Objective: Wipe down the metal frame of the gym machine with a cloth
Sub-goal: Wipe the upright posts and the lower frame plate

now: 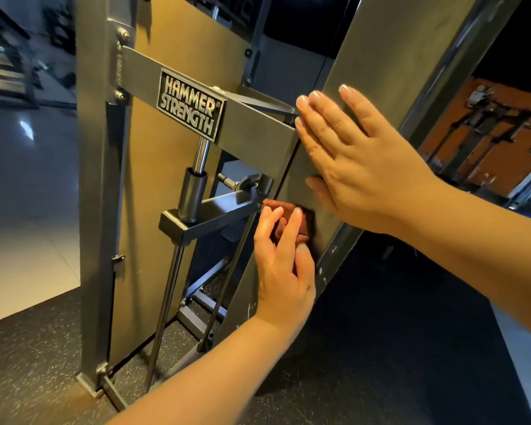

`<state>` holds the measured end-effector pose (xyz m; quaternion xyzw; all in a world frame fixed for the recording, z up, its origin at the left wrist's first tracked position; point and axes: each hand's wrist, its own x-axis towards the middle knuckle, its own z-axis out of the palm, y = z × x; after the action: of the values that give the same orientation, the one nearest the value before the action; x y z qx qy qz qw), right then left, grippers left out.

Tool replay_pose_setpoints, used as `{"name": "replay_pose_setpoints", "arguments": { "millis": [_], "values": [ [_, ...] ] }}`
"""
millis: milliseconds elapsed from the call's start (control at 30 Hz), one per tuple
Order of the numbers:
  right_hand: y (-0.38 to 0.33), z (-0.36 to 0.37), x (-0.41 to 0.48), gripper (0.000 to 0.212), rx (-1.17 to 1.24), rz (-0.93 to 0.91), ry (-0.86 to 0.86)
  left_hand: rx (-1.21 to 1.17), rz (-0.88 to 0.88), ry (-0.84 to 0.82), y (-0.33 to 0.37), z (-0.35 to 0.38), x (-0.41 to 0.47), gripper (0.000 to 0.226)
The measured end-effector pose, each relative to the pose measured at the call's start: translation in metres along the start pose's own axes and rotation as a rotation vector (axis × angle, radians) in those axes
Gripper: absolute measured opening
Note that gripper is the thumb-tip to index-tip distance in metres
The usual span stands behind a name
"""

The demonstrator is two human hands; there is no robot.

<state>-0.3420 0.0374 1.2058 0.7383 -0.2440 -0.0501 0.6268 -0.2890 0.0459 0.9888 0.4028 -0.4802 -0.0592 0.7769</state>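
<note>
The cloth sits just right of the picture's centre, pressed against the frame under the left hand. Two of that hand's fingers lie curved over the front of the cloth and the thumb closes on its lower right edge, so the hand grips it. It is a small reddish-brown pad, folded thick, with a squared upper edge showing above the fingertips; much of it is hidden by the hand. Its visible top edge runs roughly left to right, sloping slightly down to the right, across the line of the post it lies on. That post is a broad, flat, dull grey metal face, and its long axis leans from lower centre up to the upper right corner. Just above the cloth, the right hand lies flat on the same face, fingers straight and together, pointing to the upper left and holding nothing, the thumb below them. A crossbar meets the post at the right hand's fingertips and carries a dark badge reading HAMMER STRENGTH. Below the badge a chrome rod enters a dark sleeve. A second grey upright stands at the left. Speckled black floor fills the bottom, with pale tiles at mid-left.
</note>
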Motion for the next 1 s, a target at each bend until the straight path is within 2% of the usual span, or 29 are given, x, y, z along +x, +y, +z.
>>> {"name": "replay_pose_setpoints", "arguments": {
  "millis": [167, 300, 367, 467, 567, 667, 767, 833, 933, 1000],
  "values": [
    [0.000, 0.003, -0.002, 0.076, -0.002, -0.012, 0.022, -0.001, -0.066, 0.013, -0.016, -0.012, -0.032, 0.049],
    [0.001, 0.005, -0.001, 0.077, -0.009, -0.008, 0.038, -0.073, -0.318, 0.070, -0.008, -0.010, -0.045, 0.047],
    [0.002, 0.004, -0.001, 0.077, 0.002, -0.016, 0.044, -0.099, -0.384, 0.110, 0.016, 0.003, -0.027, 0.045],
    [0.005, 0.002, -0.001, 0.076, 0.044, -0.026, 0.058, -0.050, -0.250, 0.113, 0.039, 0.012, 0.000, 0.043],
    [0.007, 0.001, -0.001, 0.074, 0.083, -0.036, 0.076, -0.017, -0.186, 0.094, 0.020, 0.003, -0.004, 0.045],
    [0.009, -0.001, -0.001, 0.074, 0.118, -0.038, 0.090, -0.099, -0.388, 0.180, 0.008, -0.009, -0.027, 0.047],
    [0.014, -0.004, 0.000, 0.073, 0.091, -0.012, 0.091, -0.165, -0.540, 0.180, 0.021, -0.003, -0.030, 0.047],
    [0.018, -0.005, 0.002, 0.071, 0.105, 0.019, 0.115, -0.181, -0.491, 0.146, 0.040, 0.008, -0.015, 0.050],
    [0.016, -0.003, 0.003, 0.069, 0.096, 0.023, 0.118, -0.112, -0.200, 0.054, 0.062, 0.020, 0.013, 0.049],
    [0.016, -0.001, 0.003, 0.069, 0.075, 0.016, 0.090, -0.052, -0.071, 0.002, 0.052, 0.022, 0.021, 0.049]
  ]
}}
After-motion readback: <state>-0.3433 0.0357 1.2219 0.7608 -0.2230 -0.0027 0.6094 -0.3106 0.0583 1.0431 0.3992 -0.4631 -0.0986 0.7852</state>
